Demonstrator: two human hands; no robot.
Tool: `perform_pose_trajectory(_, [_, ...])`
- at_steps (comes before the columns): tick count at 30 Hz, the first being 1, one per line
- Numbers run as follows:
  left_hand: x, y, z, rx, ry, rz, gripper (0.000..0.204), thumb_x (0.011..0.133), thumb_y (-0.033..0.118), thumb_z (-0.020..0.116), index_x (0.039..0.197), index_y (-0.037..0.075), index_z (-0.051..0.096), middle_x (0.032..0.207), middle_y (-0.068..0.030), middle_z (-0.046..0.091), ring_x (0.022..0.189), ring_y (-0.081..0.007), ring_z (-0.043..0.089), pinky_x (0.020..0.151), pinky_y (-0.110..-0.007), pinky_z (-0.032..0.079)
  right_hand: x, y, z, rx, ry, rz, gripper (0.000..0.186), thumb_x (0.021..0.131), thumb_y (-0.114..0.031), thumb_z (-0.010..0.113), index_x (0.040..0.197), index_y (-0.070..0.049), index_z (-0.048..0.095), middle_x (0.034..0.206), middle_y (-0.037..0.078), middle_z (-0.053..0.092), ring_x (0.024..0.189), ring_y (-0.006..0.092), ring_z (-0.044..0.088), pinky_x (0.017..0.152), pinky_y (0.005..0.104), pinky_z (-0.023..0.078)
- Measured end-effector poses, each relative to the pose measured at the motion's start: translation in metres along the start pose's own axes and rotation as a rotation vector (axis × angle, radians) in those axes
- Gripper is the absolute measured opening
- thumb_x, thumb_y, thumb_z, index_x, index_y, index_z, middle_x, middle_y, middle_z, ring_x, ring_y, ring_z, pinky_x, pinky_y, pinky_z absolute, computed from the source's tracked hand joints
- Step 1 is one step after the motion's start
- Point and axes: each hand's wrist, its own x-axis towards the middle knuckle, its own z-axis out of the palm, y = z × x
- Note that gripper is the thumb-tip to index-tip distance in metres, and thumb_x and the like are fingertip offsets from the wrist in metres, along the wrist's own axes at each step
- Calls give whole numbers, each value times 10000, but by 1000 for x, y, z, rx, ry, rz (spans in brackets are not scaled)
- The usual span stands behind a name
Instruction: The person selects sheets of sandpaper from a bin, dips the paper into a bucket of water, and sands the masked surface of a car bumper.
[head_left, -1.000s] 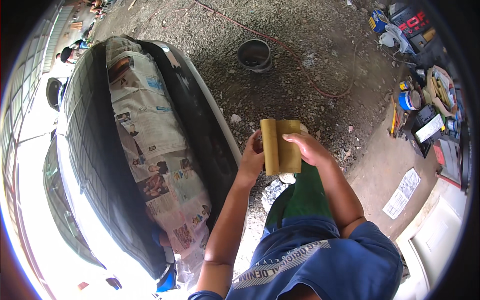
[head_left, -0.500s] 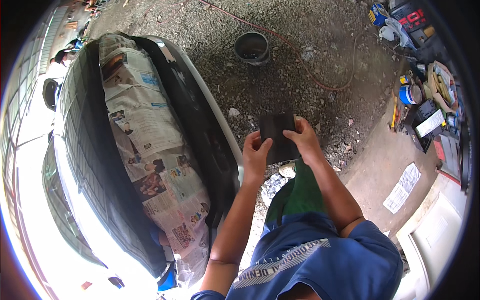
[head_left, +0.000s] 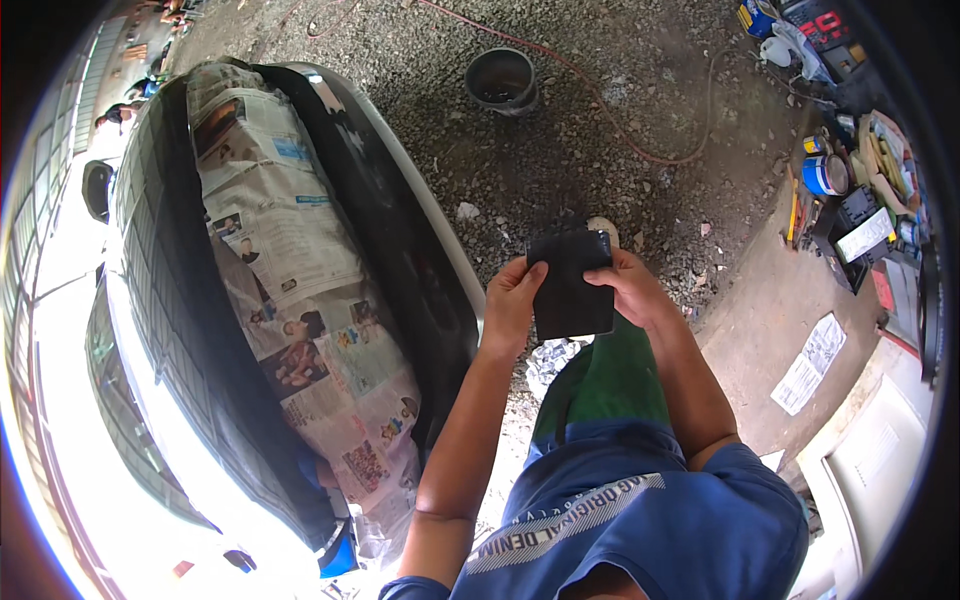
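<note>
A flat, dark rectangular sheet, like sandpaper, is held in front of my body, above my green-clad leg. My left hand pinches its left edge with the thumb on top, and my right hand grips the right side the same way. Just left of my hands stands a dark car body, with newspaper masking along a long strip of it. Crumpled paper lies on the ground below the sheet, partly hidden by my leg.
A dark bucket sits on gravel ahead, near a red hose. At right are piled cans, boxes and tools, plus a paper sheet on concrete. Other people appear small beyond the car at upper left.
The sheet was curled with its yellow side up; now it is flattened with the dark side up. Both thumbs have shifted onto that face, and the surroundings have shifted slightly upward in view.
</note>
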Motion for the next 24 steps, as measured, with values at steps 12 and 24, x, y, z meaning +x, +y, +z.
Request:
perform_pose_trajectory(12, [9, -3, -12, 47, 11, 102, 187, 957, 126, 673, 1115, 26, 690, 974, -2, 691, 898, -72, 614, 810, -243, 493, -6, 5, 21, -320, -32, 9, 389, 883, -147, 674, 1243, -19, 600, 1026, 69, 663, 898, 132, 622, 766, 277, 515])
perform_pose_trajectory(24, [-25, 291, -161, 1773, 567, 679, 409, 1017, 339, 552, 1393, 177, 537, 1348, -142, 550, 1257, -284, 544, 983, -417, 505, 114, 128, 154, -1425, -186, -155, 620, 1020, -170, 375, 1594, -95, 151, 1669, 81, 126, 1534, 337, 92, 1211, 580, 145])
